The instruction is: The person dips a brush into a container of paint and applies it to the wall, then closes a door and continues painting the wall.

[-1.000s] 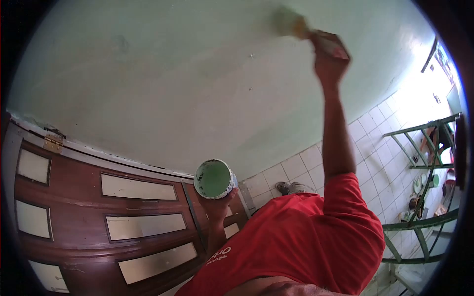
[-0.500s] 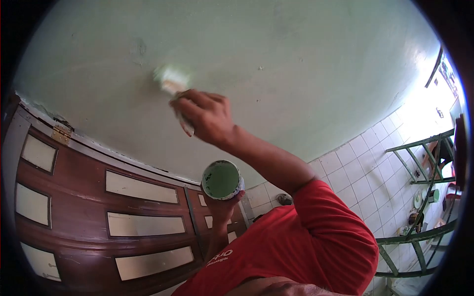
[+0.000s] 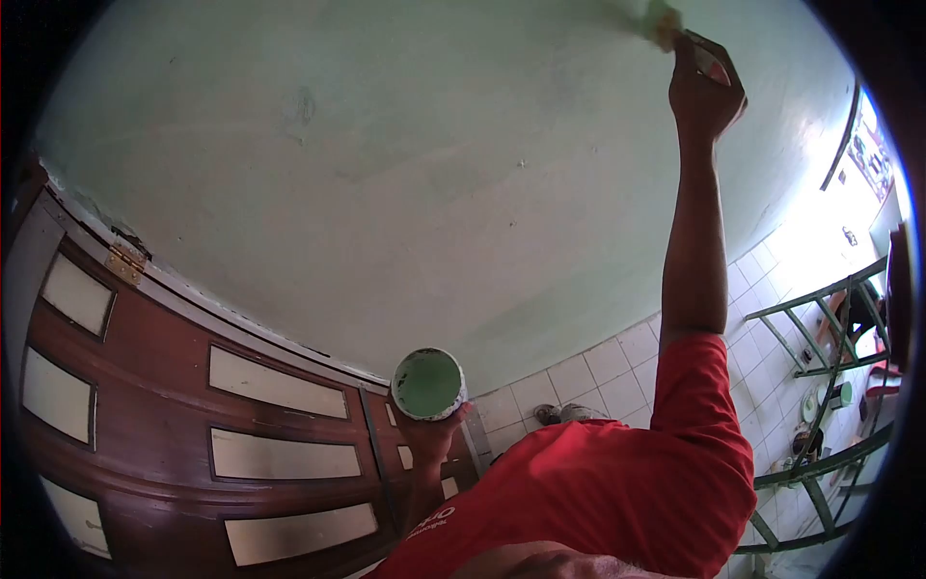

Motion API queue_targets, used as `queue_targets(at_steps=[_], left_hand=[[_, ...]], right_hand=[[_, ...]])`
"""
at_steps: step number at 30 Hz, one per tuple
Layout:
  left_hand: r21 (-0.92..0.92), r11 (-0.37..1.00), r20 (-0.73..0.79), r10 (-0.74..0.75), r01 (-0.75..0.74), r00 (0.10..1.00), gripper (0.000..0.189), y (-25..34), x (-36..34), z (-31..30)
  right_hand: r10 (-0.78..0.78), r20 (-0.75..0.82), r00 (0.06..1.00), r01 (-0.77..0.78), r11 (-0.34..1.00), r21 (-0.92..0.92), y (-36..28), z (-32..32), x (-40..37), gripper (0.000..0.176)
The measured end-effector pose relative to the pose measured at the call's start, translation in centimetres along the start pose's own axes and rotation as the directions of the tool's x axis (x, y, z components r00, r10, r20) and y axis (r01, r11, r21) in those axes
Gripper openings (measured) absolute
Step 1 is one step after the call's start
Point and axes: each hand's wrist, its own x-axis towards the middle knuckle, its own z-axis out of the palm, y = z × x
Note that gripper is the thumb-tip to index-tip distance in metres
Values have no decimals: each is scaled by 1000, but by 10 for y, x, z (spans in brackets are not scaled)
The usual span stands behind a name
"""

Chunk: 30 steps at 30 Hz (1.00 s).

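Observation:
My right hand point(image 3: 709, 96) is stretched far out at the upper right, its fingers closed round the handle of a paintbrush point(image 3: 664, 27). The bristles touch the pale green wall point(image 3: 405, 183) or lie very close to it; they are a little blurred. Low in the middle, my left hand point(image 3: 431, 434) holds a paint can point(image 3: 394, 391) from beneath and the side. Green paint point(image 3: 429, 386) shows inside, and dark and white smears mark the rim. The wall has uneven green patches and a few small chips.
A brown panelled door point(image 3: 154, 386) with a brass hinge point(image 3: 125, 262) stands at the left. Pale floor tiles point(image 3: 606, 364) run along the wall's foot. A green metal ladder point(image 3: 820, 473) is at the right, near a green container point(image 3: 842, 394) and a person point(image 3: 857, 314).
My right hand has swept the brush from the wall's left middle to the upper right, straightening the arm. The can sits slightly lower in view, still in my left hand.

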Motion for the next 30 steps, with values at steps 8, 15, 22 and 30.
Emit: queue_targets(at_steps=[8,15,22,30], left_hand=[[-42,999,-9,15,-15,1000,106,9,10,9],[-39,999,94,10,-6,996,103,14,17,25],[-10,997,109,83,-82,991,105,15,16,21],[-40,999,93,-10,14,996,105,1,16,13]], right_hand=[[-459,29,888,458,888,35,-160,95,-84,15],[-281,570,772,-112,823,557,-253,87,-82,14],[-14,292,956,-74,955,288,-93,76,77,18],[-257,199,946,312,890,-332,-82,104,44,12]])
